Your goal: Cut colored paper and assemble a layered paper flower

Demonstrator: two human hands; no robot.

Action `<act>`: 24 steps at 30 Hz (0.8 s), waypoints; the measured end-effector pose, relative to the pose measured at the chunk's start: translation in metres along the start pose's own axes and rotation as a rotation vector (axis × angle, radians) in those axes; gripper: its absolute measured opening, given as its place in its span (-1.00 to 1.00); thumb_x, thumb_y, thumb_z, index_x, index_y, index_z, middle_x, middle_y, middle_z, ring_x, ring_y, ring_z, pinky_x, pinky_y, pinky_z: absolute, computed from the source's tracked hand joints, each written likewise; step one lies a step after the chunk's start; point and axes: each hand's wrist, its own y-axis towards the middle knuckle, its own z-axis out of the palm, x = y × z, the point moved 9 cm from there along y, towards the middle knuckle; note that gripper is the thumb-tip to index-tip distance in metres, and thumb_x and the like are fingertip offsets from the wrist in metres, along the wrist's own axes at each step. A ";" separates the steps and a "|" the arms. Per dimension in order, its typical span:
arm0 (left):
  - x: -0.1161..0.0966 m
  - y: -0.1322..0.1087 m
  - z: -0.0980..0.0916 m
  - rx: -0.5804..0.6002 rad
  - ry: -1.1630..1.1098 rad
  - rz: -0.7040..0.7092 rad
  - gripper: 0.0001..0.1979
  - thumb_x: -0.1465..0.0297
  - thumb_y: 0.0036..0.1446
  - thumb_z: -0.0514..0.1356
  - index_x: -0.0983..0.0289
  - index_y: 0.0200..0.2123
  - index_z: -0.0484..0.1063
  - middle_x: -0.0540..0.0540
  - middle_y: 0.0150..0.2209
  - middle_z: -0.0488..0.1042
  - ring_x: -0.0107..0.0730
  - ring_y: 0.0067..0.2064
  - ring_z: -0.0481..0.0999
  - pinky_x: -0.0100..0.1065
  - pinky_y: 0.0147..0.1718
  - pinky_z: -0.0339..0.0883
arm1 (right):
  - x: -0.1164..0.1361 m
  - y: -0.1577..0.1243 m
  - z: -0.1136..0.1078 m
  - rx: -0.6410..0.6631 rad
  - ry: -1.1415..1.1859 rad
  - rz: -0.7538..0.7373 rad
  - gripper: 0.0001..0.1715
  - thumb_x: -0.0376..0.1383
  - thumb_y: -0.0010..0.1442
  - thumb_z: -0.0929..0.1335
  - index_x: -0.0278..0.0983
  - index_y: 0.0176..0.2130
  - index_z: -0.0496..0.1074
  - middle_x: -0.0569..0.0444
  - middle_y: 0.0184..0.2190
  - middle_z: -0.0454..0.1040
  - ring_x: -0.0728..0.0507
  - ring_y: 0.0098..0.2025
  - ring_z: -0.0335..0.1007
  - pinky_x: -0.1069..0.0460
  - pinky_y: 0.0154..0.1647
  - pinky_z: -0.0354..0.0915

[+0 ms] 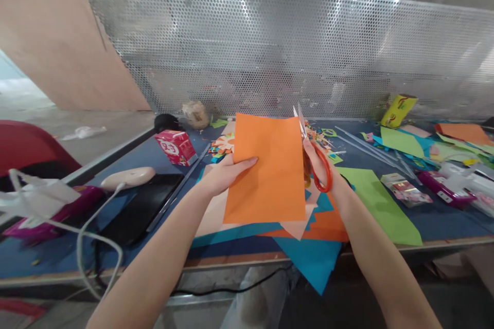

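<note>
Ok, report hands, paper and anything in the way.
Left hand holding orange paper. Right hand gripping open scissors near paper's right edge. Scraps behind, apparently not blocking.

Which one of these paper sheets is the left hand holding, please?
The upper orange sheet, which the left hand grips by its left edge; the lower orange paper and green sheet lie on the table.
</note>
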 end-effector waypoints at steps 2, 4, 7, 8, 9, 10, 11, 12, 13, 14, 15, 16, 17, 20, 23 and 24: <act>0.001 0.002 -0.001 0.006 -0.012 -0.009 -0.58 0.23 -0.24 0.35 0.26 -0.25 0.49 0.16 -0.18 0.54 -0.08 -0.10 0.50 -0.16 -0.13 0.41 | -0.010 -0.002 0.005 0.045 -0.004 0.123 -0.51 0.15 -0.02 0.30 -0.19 -0.43 0.15 0.32 -0.75 0.16 0.07 -0.79 0.05 0.13 -0.85 0.04; 0.001 0.004 -0.002 0.002 -0.038 -0.003 -0.61 0.25 -0.24 0.35 0.25 -0.26 0.49 0.15 -0.21 0.55 -0.10 -0.14 0.52 -0.18 -0.17 0.43 | -0.015 -0.005 0.007 0.066 -0.011 0.180 -0.47 0.18 -0.05 0.30 -0.18 -0.44 0.10 0.34 -0.75 0.15 0.09 -0.81 0.01 0.16 -0.89 0.02; -0.009 0.007 -0.016 -0.128 -0.132 0.082 -0.69 0.33 -0.24 0.34 0.25 -0.33 0.49 0.11 -0.24 0.56 -0.16 -0.19 0.54 -0.22 -0.20 0.44 | -0.008 -0.006 0.008 0.076 -0.016 0.126 -0.45 0.16 -0.06 0.32 -0.18 -0.44 0.06 0.34 -0.74 0.16 0.10 -0.80 0.01 0.19 -0.90 0.02; -0.014 0.007 -0.024 -0.205 -0.173 0.130 -0.73 0.36 -0.25 0.34 0.26 -0.36 0.49 0.11 -0.27 0.56 -0.17 -0.21 0.54 -0.23 -0.19 0.44 | -0.003 -0.005 0.007 0.070 -0.003 0.083 -0.46 0.15 -0.04 0.32 -0.18 -0.44 0.06 0.33 -0.72 0.17 0.11 -0.79 0.03 0.19 -0.90 0.02; -0.018 0.007 -0.033 -0.283 -0.214 0.182 -0.75 0.37 -0.25 0.33 0.27 -0.39 0.48 0.10 -0.29 0.56 -0.18 -0.22 0.54 -0.23 -0.18 0.43 | 0.002 -0.004 0.005 0.059 0.014 0.036 -0.48 0.13 -0.02 0.32 -0.18 -0.44 0.06 0.33 -0.70 0.19 0.11 -0.78 0.05 0.20 -0.88 0.04; -0.022 0.007 -0.041 -0.350 -0.249 0.231 -0.77 0.38 -0.24 0.32 0.28 -0.40 0.48 0.10 -0.30 0.56 -0.20 -0.22 0.54 -0.22 -0.16 0.42 | 0.007 -0.003 0.002 0.042 0.032 -0.015 -0.51 0.10 0.00 0.32 -0.19 -0.44 0.07 0.32 -0.68 0.21 0.11 -0.77 0.07 0.20 -0.87 0.06; -0.025 0.008 -0.049 -0.405 -0.282 0.271 -0.79 0.39 -0.22 0.31 0.28 -0.41 0.47 0.09 -0.31 0.56 -0.21 -0.22 0.54 -0.21 -0.13 0.41 | 0.011 -0.002 -0.001 0.020 0.048 -0.061 -0.53 0.08 0.02 0.32 -0.19 -0.44 0.08 0.31 -0.67 0.22 0.11 -0.76 0.09 0.20 -0.85 0.08; -0.026 0.009 -0.055 -0.446 -0.313 0.299 -0.80 0.40 -0.21 0.30 0.29 -0.41 0.47 0.09 -0.30 0.55 -0.23 -0.21 0.54 -0.21 -0.09 0.39 | 0.015 -0.001 -0.005 -0.006 0.060 -0.100 -0.55 0.06 0.04 0.32 -0.19 -0.44 0.09 0.30 -0.65 0.24 0.11 -0.75 0.11 0.20 -0.84 0.10; -0.026 0.011 -0.061 -0.479 -0.339 0.311 -0.82 0.43 -0.18 0.28 0.30 -0.39 0.46 0.09 -0.27 0.55 -0.26 -0.19 0.53 -0.22 -0.05 0.36 | 0.017 0.000 -0.008 -0.034 0.067 -0.127 -0.57 0.04 0.05 0.32 -0.19 -0.44 0.10 0.29 -0.64 0.26 0.11 -0.75 0.13 0.19 -0.83 0.11; -0.024 0.014 -0.067 -0.520 -0.360 0.306 -0.84 0.45 -0.17 0.26 0.30 -0.40 0.45 0.09 -0.25 0.54 -0.27 -0.17 0.53 -0.23 -0.02 0.34 | 0.018 0.002 -0.012 -0.059 0.070 -0.139 -0.58 0.03 0.05 0.32 -0.19 -0.45 0.10 0.29 -0.64 0.27 0.11 -0.75 0.14 0.19 -0.83 0.11; -0.021 0.016 -0.071 -0.547 -0.364 0.291 -0.85 0.48 -0.14 0.24 0.29 -0.39 0.45 0.10 -0.23 0.54 -0.28 -0.14 0.52 -0.23 -0.01 0.33 | 0.017 0.003 -0.015 -0.082 0.070 -0.136 -0.58 0.03 0.04 0.33 -0.19 -0.45 0.11 0.29 -0.65 0.28 0.10 -0.75 0.15 0.18 -0.84 0.12; -0.018 0.019 -0.074 -0.563 -0.346 0.262 -0.87 0.49 -0.12 0.23 0.29 -0.39 0.44 0.10 -0.21 0.54 -0.28 -0.12 0.51 -0.24 -0.01 0.33 | 0.015 0.005 -0.017 -0.101 0.066 -0.124 -0.58 0.04 0.04 0.33 -0.19 -0.45 0.11 0.29 -0.66 0.28 0.09 -0.76 0.16 0.18 -0.84 0.11; -0.014 0.022 -0.075 -0.564 -0.310 0.226 -0.88 0.49 -0.09 0.21 0.28 -0.39 0.44 0.11 -0.20 0.53 -0.28 -0.10 0.51 -0.24 -0.02 0.33 | 0.012 0.006 -0.019 -0.117 0.058 -0.109 -0.58 0.05 0.03 0.33 -0.19 -0.45 0.12 0.29 -0.67 0.28 0.08 -0.76 0.16 0.18 -0.85 0.11; 0.000 0.030 -0.067 -0.479 -0.164 0.118 -0.88 0.45 -0.10 0.24 0.28 -0.39 0.45 0.14 -0.18 0.54 -0.21 -0.08 0.50 -0.23 -0.05 0.35 | 0.007 0.011 -0.024 -0.151 0.037 -0.109 -0.58 0.06 0.02 0.33 -0.19 -0.44 0.13 0.30 -0.69 0.27 0.08 -0.77 0.15 0.17 -0.85 0.11; 0.006 0.042 -0.041 -0.224 -0.015 0.089 -0.73 0.34 -0.20 0.32 0.28 -0.34 0.48 0.17 -0.18 0.54 -0.16 -0.10 0.51 -0.21 -0.09 0.38 | 0.011 0.013 -0.034 -0.202 0.046 -0.178 -0.58 0.04 0.03 0.33 -0.19 -0.44 0.12 0.31 -0.68 0.26 0.08 -0.77 0.14 0.17 -0.85 0.10; 0.006 0.046 -0.030 -0.119 0.046 0.087 -0.68 0.30 -0.23 0.34 0.28 -0.32 0.49 0.17 -0.19 0.54 -0.16 -0.12 0.52 -0.22 -0.11 0.38 | 0.013 0.014 -0.040 -0.231 0.048 -0.201 -0.59 0.03 0.04 0.33 -0.19 -0.44 0.11 0.31 -0.68 0.26 0.08 -0.78 0.13 0.18 -0.86 0.09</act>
